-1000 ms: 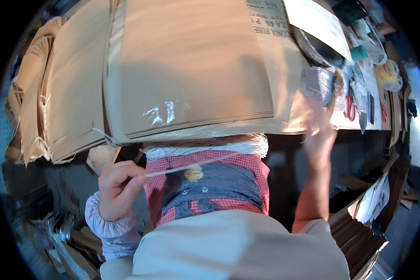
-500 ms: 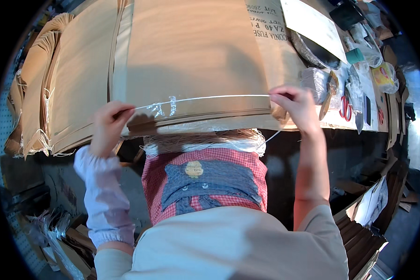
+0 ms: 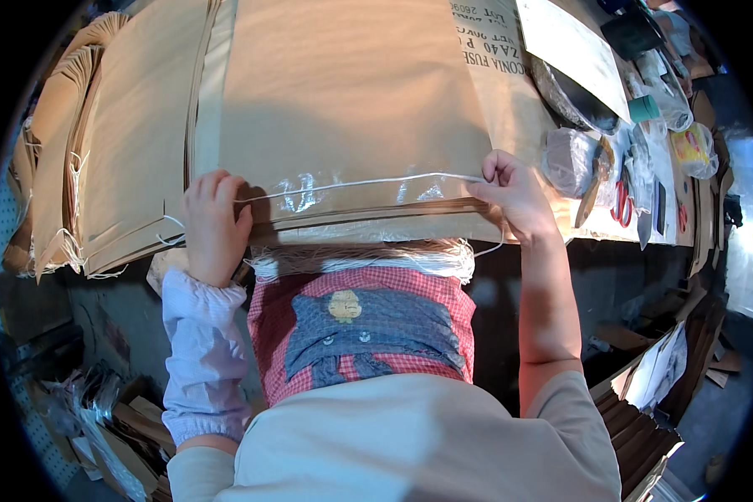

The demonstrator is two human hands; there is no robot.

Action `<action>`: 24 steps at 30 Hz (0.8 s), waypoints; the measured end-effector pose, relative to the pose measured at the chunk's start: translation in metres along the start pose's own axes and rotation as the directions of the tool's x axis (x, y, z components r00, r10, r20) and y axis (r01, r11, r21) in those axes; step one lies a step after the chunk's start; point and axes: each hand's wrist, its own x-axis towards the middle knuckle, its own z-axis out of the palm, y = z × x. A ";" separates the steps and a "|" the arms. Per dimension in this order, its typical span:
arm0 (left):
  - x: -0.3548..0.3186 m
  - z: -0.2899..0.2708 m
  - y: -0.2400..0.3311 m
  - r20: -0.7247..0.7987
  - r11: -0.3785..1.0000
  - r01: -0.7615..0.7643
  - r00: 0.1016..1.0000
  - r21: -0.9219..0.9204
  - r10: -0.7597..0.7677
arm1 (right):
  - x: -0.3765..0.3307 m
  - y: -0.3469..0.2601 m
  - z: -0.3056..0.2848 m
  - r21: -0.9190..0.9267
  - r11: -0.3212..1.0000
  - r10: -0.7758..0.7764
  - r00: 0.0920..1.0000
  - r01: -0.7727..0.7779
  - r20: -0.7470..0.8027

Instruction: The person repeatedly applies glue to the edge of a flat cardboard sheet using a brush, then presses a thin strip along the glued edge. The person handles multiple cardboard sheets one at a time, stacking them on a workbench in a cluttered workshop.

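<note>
A white cord (image 3: 351, 181) runs across the near part of a brown paper sack (image 3: 351, 92) in the middle of the table. My left hand (image 3: 215, 222) rests at the sack's left near corner, fingers curled over the cord; its loose end (image 3: 171, 234) shows left of the hand, and the fingertips are partly hidden. At the right near corner, my right hand (image 3: 517, 197) pinches the cord between thumb and fingers. From there the cord loops down past the table's edge. A bundle of white cords (image 3: 360, 261) lies across my waist, above a red checked apron (image 3: 268, 335).
Stacked brown sacks (image 3: 138, 125) lie at left. On the right are red-handled scissors (image 3: 622, 202), a brush-like wooden tool (image 3: 595, 180), a plastic-wrapped block (image 3: 567, 155), a dark bowl (image 3: 569, 105) under a white sheet (image 3: 573, 50), and a green-capped bottle (image 3: 644, 109).
My left hand has moved right and turned palm down onto the sack, bringing the cord's end with it. The cord has gone from taut to slightly slack. My right hand has dropped slightly, still pinching.
</note>
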 end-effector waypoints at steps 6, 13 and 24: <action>-0.021 0.011 -0.005 0.111 0.950 0.012 0.994 -0.313 0.024 | -0.002 0.006 0.030 -0.687 0.678 -0.539 0.812 0.260 -0.225; 0.009 -0.016 -0.020 0.334 0.861 0.005 0.923 -0.509 0.192 | 0.003 0.002 0.031 -0.638 0.435 -0.672 0.701 0.635 0.240; 0.005 0.022 0.000 0.194 0.930 0.368 0.912 0.007 -0.362 | 0.019 0.010 0.062 -0.920 0.372 -0.596 0.792 0.125 -0.134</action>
